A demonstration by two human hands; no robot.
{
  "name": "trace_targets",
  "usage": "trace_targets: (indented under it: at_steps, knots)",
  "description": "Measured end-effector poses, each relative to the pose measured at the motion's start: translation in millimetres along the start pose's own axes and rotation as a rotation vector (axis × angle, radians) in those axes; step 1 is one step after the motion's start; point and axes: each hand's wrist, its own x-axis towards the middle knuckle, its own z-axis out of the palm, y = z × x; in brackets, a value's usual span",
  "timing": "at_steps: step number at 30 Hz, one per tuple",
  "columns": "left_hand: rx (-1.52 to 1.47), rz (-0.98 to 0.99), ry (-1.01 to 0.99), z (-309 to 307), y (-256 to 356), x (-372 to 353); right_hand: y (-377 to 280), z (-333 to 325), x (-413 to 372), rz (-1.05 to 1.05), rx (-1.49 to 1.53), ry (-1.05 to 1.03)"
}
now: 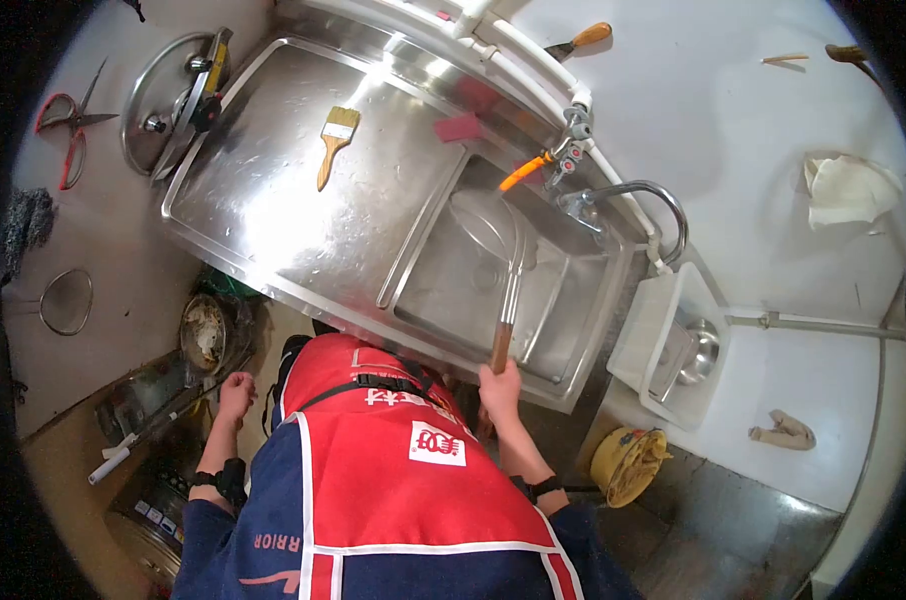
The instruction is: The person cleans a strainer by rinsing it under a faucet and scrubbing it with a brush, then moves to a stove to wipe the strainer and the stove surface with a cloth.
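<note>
My right hand [499, 385] is closed round the wooden handle of a long metal wok ladle [510, 297]. The ladle reaches over the front of the sink basin [453, 290], and its broad rounded head lies inside it, near the orange-tipped tap [526, 174]. My left hand [237, 393] hangs at my left side with its fingers curled; I see nothing in it. Below and left of the sink, a bowl with pale scraps [205, 332] is close to that hand. A wooden-handled brush [337, 140] lies on the steel drainboard [273, 190].
A curved faucet [663, 190] stands behind the basin. Beside the sink are a white plastic tub [633, 345] with metal bowls and a yellow bucket [623, 465]. A pink sponge [459, 128] lies by the basin. Scissors [76, 122], a pot lid [155, 120] and a strainer [67, 301] are at left.
</note>
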Motion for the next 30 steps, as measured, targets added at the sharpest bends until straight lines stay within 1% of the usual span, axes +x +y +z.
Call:
trace_targets:
  at_steps: [2,3,4,6,7,8,10,11,12,14,18,20,21,23,30]
  knots:
    - [-0.001,0.013,0.012,-1,9,1,-30,-6,8,0.377,0.281,-0.175]
    - [-0.003,0.025,0.025,-2,14,1,-26,-6,13,0.381,0.335,-0.183]
    - [-0.005,0.016,0.025,-4,15,2,-26,-13,17,0.385,0.328,-0.188]
    - [-0.005,0.008,0.048,-5,15,2,-30,-32,26,0.666,0.734,-0.357]
    - [0.004,-0.02,0.066,-1,27,-8,-41,-42,28,0.785,0.864,-0.394]
    - [0.002,-0.031,0.064,3,29,-11,-40,-47,32,0.792,0.854,-0.394]
    - [0.016,-0.04,0.049,4,25,-15,-38,-53,37,0.966,1.333,-0.624]
    - [-0.029,-0.055,0.052,5,10,-8,-37,-52,37,0.986,1.413,-0.647]
    - [-0.029,-0.06,0.053,6,7,-9,-39,-50,37,0.991,1.41,-0.647]
    - [-0.048,-0.066,0.009,8,3,-13,-42,-46,35,1.011,1.588,-0.728]
    - [-0.048,-0.099,0.025,4,-9,-11,-39,-32,33,1.004,1.595,-0.765]
    - [-0.061,-0.1,0.025,-2,-9,-12,-38,-25,36,0.973,1.536,-0.813]
    - [-0.074,-0.102,0.023,-3,-6,-15,-39,-21,36,0.972,1.538,-0.81]
    - [-0.048,-0.097,0.039,-3,2,-18,-42,-13,39,0.954,1.437,-0.775]
    - [-0.039,-0.067,0.048,-2,8,-15,-41,-11,41,0.978,1.445,-0.804]
